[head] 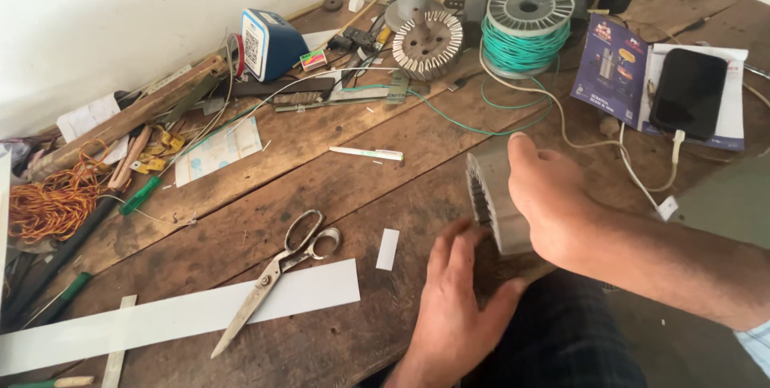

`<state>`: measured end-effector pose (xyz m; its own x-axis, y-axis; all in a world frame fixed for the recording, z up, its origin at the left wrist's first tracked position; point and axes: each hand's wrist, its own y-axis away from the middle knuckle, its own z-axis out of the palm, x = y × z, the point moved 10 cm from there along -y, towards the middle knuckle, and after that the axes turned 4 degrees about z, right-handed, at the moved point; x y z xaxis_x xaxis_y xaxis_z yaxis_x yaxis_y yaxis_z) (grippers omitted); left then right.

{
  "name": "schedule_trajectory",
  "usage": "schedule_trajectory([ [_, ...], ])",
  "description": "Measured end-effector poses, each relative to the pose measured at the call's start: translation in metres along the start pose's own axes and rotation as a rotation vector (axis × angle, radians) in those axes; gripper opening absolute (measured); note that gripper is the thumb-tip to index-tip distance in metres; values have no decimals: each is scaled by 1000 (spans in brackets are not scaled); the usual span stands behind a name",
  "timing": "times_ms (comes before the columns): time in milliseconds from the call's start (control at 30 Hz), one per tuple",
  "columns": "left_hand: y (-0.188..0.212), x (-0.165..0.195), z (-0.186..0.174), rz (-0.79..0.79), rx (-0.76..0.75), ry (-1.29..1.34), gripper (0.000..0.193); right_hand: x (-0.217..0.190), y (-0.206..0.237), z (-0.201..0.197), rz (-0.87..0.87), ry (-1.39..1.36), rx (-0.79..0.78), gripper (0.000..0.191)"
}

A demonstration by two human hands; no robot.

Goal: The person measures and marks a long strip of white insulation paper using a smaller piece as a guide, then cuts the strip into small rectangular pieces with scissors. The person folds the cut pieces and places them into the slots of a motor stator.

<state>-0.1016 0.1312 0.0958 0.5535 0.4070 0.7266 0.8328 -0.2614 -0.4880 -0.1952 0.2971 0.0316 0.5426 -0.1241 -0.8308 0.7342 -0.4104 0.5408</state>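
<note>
Head view: right hand cups the far side and top of a grey slotted motor stator standing on edge near the worktop's front edge; fingers curled around it, thumb up top. Left hand lies flat w/ fingers spread, tips just touching the stator's near face. To do this well, I'd judge: keep the right-hand grip firm so the core doesn't roll, and feed the left fingertips squarely into the slots. A small white paper slip lies just left, scissors on a long white strip beyond; green wire spool well back. Hard to see: the stator's right half and bore sit behind the right hand, slot contents are too dark to read, and the left hand is prob. empty, though its palm is hidden. Right forearm cut off at frame edge.
</note>
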Motion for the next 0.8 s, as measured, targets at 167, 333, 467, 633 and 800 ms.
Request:
schedule_trajectory([
  [167, 0, -44, 16, -374, -52, 79, 51, 10, 10, -7, 137, -174, -106, 30],
  [333, -1, -51, 29, -297, -121, 367, 43, 38, -14, -60, 225, -112, -59, 18],
  [467, 2, -59, 38, -330, -150, 536, 45, 84, -21, -66, 170, 36, -90, 24],
  [633, 8, -68, 47, -477, -214, 453, 46, 105, -15, -45, 258, -32, -194, 20],
  [800, 6, -69, 48, -505, -195, 467, 48, 97, -6, -39, 328, -83, -209, 18],
])
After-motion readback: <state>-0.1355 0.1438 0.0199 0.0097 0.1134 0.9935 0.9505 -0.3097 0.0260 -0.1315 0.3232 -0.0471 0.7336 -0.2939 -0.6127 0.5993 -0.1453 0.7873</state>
